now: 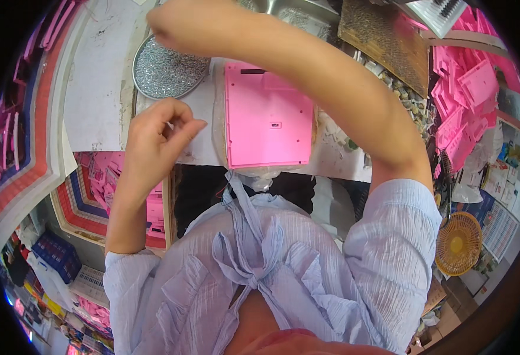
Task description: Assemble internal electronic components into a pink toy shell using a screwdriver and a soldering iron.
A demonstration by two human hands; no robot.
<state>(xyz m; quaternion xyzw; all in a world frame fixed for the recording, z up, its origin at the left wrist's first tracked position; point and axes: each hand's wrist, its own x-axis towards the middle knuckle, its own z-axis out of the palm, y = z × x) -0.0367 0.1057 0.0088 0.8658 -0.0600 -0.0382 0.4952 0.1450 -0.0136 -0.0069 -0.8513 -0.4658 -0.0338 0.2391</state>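
A flat pink plastic panel (266,130) lies on the table in front of me, with a small dark part near its middle. My left hand (160,130) hovers left of the panel, fingers curled and thumb out; whatever it holds, if anything, is hidden. Across the panel's far side reaches my right arm, and my right hand (166,23) is bent over the far edge of a round metal dish (171,68) full of small shiny metal pieces, likely screws. Its fingertips are turned down, out of sight.
A metal tray (301,18) with more small pieces stands at the back. Right of it lies a brown board (384,41). Pink plastic parts (464,89) pile up at the far right, others fill a lined bin (103,177) at left. An orange basket (458,244) hangs right.
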